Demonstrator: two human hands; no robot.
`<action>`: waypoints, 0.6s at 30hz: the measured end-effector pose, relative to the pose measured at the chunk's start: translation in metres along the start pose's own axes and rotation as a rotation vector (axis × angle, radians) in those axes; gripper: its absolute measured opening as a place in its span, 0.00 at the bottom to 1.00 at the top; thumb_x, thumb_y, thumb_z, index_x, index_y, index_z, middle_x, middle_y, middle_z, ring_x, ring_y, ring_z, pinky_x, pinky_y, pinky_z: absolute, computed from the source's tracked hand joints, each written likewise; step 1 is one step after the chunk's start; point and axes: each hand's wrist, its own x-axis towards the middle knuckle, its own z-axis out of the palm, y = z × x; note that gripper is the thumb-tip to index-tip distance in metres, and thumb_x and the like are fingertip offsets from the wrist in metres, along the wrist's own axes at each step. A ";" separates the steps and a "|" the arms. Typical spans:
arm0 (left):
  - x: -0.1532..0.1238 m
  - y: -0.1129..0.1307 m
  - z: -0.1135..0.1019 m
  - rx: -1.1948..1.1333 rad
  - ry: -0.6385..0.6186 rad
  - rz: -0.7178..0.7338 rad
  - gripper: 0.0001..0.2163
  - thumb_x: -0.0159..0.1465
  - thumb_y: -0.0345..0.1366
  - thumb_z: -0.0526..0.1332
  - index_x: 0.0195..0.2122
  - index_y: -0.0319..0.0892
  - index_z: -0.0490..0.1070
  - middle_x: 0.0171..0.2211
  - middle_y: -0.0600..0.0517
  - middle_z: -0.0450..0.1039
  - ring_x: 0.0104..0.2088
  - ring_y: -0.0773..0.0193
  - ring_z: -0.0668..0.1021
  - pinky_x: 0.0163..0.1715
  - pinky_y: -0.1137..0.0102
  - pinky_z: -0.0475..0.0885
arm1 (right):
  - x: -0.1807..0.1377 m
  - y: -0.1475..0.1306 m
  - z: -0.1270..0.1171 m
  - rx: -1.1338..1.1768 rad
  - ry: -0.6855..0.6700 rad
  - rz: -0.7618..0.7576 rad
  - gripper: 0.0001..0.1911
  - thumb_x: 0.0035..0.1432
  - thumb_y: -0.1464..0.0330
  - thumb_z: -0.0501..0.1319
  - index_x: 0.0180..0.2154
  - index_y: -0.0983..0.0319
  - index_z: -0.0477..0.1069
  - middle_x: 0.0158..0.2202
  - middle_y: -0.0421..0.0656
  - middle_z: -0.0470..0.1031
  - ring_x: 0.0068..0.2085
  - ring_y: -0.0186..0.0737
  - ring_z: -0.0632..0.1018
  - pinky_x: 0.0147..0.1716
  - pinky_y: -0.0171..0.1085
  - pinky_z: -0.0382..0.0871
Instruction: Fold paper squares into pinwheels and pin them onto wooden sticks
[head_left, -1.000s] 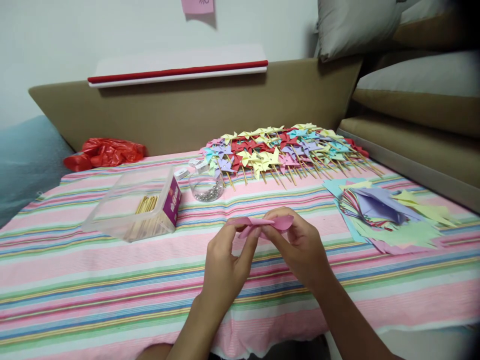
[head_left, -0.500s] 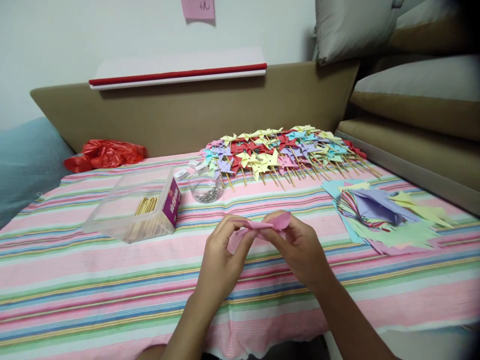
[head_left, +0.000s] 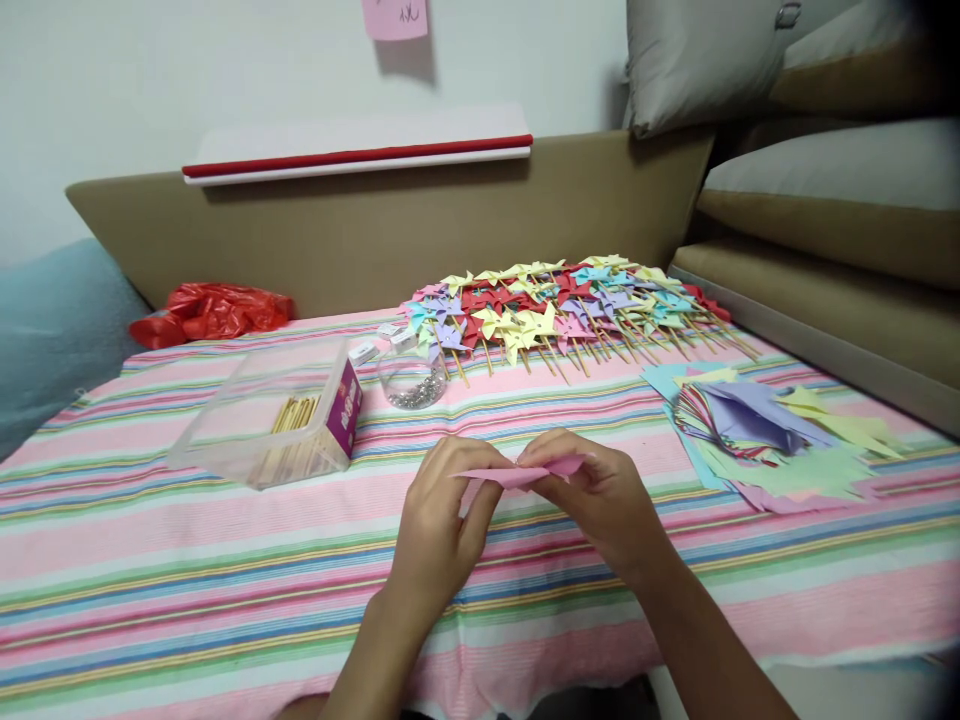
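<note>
Between my two hands is a pink paper pinwheel [head_left: 510,478], held above the striped cloth and seen almost edge-on. My left hand [head_left: 446,505] pinches its left part, fingers above and thumb beneath. On the other side my right hand [head_left: 596,490] grips it with thumb and bent fingers. A tiny shiny spot, perhaps a pin head, shows at the paper's centre between the fingertips. Beyond my hands stands a round clear tub [head_left: 412,385] of small silvery pins. To its left, a clear plastic box [head_left: 247,440] with a purple label lies tilted, holding thin wooden sticks.
Finished pinwheels on sticks [head_left: 555,305] lie in rows at the back. Loose coloured paper sheets [head_left: 795,470] are piled at right. A red plastic bag [head_left: 217,312] rests at back left, small white boxes [head_left: 365,353] near the tub. Cushions [head_left: 832,190] stack up at right.
The pink paper has turned from a folded, curled look to a flatter, edge-on one. My fingertips have shifted around its centre; both hands stay in nearly the same place.
</note>
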 end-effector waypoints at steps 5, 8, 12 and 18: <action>-0.001 0.000 0.002 -0.006 -0.001 -0.062 0.09 0.69 0.25 0.58 0.45 0.44 0.72 0.39 0.48 0.74 0.42 0.60 0.76 0.42 0.64 0.72 | -0.001 -0.005 0.000 -0.068 -0.005 0.092 0.07 0.58 0.63 0.70 0.36 0.59 0.77 0.35 0.42 0.79 0.39 0.42 0.79 0.42 0.41 0.73; -0.001 -0.001 0.001 -0.030 -0.008 -0.080 0.08 0.69 0.25 0.59 0.45 0.44 0.71 0.39 0.48 0.73 0.42 0.60 0.76 0.42 0.64 0.72 | -0.002 -0.004 0.000 -0.083 -0.039 0.066 0.06 0.60 0.63 0.68 0.36 0.58 0.76 0.35 0.41 0.78 0.40 0.42 0.78 0.43 0.42 0.73; -0.001 0.001 0.001 -0.033 -0.018 -0.117 0.06 0.69 0.28 0.59 0.44 0.44 0.72 0.39 0.49 0.73 0.42 0.60 0.76 0.42 0.64 0.72 | -0.002 0.001 0.000 -0.089 -0.033 0.057 0.07 0.62 0.62 0.66 0.34 0.58 0.75 0.34 0.41 0.77 0.38 0.42 0.77 0.41 0.42 0.73; 0.003 0.003 -0.007 0.003 0.045 -0.234 0.09 0.68 0.32 0.62 0.49 0.46 0.71 0.45 0.48 0.76 0.47 0.59 0.77 0.46 0.63 0.72 | 0.002 -0.004 0.002 -0.039 0.138 0.202 0.11 0.58 0.59 0.69 0.37 0.59 0.77 0.35 0.42 0.80 0.40 0.43 0.79 0.41 0.41 0.74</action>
